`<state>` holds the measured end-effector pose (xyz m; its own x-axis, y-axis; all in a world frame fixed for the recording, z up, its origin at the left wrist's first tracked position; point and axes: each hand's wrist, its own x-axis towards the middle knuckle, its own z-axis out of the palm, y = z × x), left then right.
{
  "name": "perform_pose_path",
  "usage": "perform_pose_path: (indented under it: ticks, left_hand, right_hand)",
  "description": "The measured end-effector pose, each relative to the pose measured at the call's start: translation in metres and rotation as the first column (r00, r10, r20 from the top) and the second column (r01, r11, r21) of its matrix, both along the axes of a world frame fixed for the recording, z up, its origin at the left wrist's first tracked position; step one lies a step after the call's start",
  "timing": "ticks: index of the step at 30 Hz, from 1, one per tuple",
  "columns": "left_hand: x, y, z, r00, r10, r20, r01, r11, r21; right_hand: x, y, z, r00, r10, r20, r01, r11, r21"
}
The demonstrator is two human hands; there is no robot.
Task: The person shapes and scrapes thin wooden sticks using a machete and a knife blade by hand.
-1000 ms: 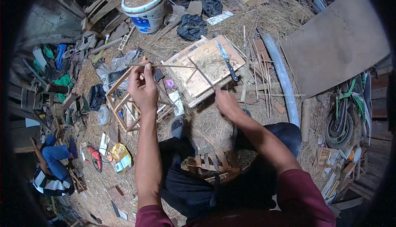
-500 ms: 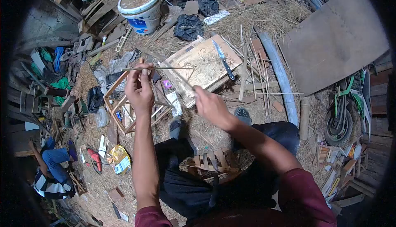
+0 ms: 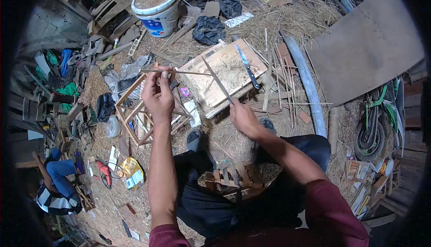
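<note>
1. Two hands are at work here. The left hand (image 3: 158, 93) is pinched closed on a thin stick (image 3: 191, 72), with its thumb and fingers near one end.

2. The right hand (image 3: 244, 117) is curled closed around the end of a long gray tool (image 3: 218, 81). It may be a file or a blade; I cannot tell.

3. The stick's far end and the tool cross in this view. I cannot tell if they touch.

4. Below them is a low wooden surface (image 3: 202, 87). Curly shavings (image 3: 226, 68) and a knife (image 3: 252, 77) with a black handle lie on it.

5. The shavings make me think some scraping is done. The stick is too small in view to tell if it is smooth all over, so some may be left.

6. More pale sticks (image 3: 267, 85) lie right of the surface, out of the hands. I cannot tell if they are finished.

7. Near the left hand, a wooden frame (image 3: 128, 125) has joined corners and open gaps.

8. Farther off are a big bucket (image 3: 159, 26) and another person (image 3: 62, 169) in jeans.
</note>
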<state>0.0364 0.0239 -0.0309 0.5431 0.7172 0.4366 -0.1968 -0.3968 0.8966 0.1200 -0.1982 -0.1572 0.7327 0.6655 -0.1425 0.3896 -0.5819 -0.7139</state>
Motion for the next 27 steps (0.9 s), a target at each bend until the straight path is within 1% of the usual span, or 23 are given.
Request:
perform_pose_path:
  ticks: [1, 3, 5, 6, 7, 8, 10, 13, 14, 16, 17, 19, 20, 22, 23, 24, 26, 27]
  left_hand:
    - [0.001, 0.0, -0.001, 0.999, 0.006, 0.042, -0.005, 0.999, -0.032]
    - [0.006, 0.001, -0.003, 0.992, 0.016, 0.127, -0.005, 0.996, -0.088]
    - [0.009, 0.009, -0.022, 0.995, 0.059, -0.082, -0.049, 0.991, 0.127]
    - [0.009, 0.01, -0.029, 0.978, 0.1, -0.183, -0.056, 0.971, 0.232]
    - [0.008, 0.0, -0.024, 0.958, 0.104, -0.266, -0.055, 0.981, 0.184]
    - [0.013, 0.009, -0.044, 0.974, 0.082, -0.212, -0.031, 0.972, 0.233]
    - [0.016, -0.004, -0.025, 0.968, 0.085, -0.235, -0.033, 0.975, 0.218]
    - [0.018, -0.008, -0.02, 0.954, 0.07, -0.291, -0.048, 0.996, 0.08]
    - [0.016, -0.009, -0.02, 0.952, 0.077, -0.296, -0.05, 0.994, 0.098]
    - [0.018, -0.006, -0.018, 0.951, 0.092, -0.297, -0.05, 0.988, 0.145]
    - [0.017, -0.002, -0.019, 0.956, 0.112, -0.272, -0.07, 0.984, 0.162]
    - [0.013, 0.01, -0.017, 0.964, 0.154, -0.216, -0.111, 0.974, 0.197]
    - [0.008, 0.016, -0.016, 0.975, 0.172, -0.138, -0.151, 0.977, 0.154]
    - [-0.003, 0.022, 0.003, 0.976, 0.219, 0.02, -0.22, 0.974, 0.058]
    - [-0.009, 0.036, -0.004, 0.98, 0.164, 0.111, -0.152, 0.983, -0.107]
    - [-0.017, 0.038, 0.001, 0.979, 0.156, 0.129, -0.122, 0.963, -0.241]
    - [-0.029, 0.042, 0.005, 0.981, 0.144, 0.133, -0.082, 0.918, -0.389]
    - [-0.033, 0.042, 0.005, 0.973, 0.147, 0.179, -0.052, 0.892, -0.448]
  right_hand:
    - [-0.002, -0.002, -0.007, 0.999, 0.029, 0.033, -0.03, 0.999, 0.015]
    - [0.001, -0.004, -0.013, 0.997, 0.047, 0.058, -0.047, 0.999, -0.009]
    - [0.007, 0.001, -0.022, 0.995, 0.063, 0.079, -0.061, 0.998, -0.019]
    - [0.006, 0.001, -0.022, 0.996, 0.042, 0.079, -0.038, 0.998, -0.054]
    - [0.003, 0.001, -0.021, 0.997, 0.023, 0.08, -0.016, 0.996, -0.089]
    - [0.003, 0.003, -0.02, 0.996, 0.003, 0.087, 0.007, 0.993, -0.12]
    - [0.003, 0.002, -0.016, 0.998, 0.028, 0.053, -0.021, 0.99, -0.139]
    - [0.002, -0.002, 0.002, 0.999, 0.051, 0.006, -0.05, 0.989, -0.138]
    - [0.0, -0.004, 0.007, 0.998, 0.064, -0.012, -0.065, 0.989, -0.135]
    - [0.001, -0.007, -0.003, 0.999, 0.028, -0.028, -0.033, 0.982, -0.188]
    - [0.0, -0.007, -0.009, 0.999, 0.008, -0.035, -0.015, 0.977, -0.211]
    - [0.001, -0.004, -0.008, 0.999, -0.002, -0.033, -0.004, 0.979, -0.202]
    - [0.002, -0.003, -0.008, 0.999, -0.008, -0.032, 0.001, 0.98, -0.198]
    - [0.009, -0.001, -0.003, 0.999, -0.032, -0.034, 0.03, 0.997, -0.064]
    - [0.012, 0.002, -0.001, 0.998, -0.04, -0.039, 0.041, 0.999, 0.005]
    - [0.016, 0.006, 0.014, 0.995, -0.066, -0.073, 0.071, 0.995, 0.075]
    - [0.026, 0.017, 0.045, 0.942, -0.137, -0.307, 0.161, 0.986, 0.054]
    - [0.027, 0.02, 0.067, 0.925, -0.149, -0.349, 0.204, 0.971, 0.126]
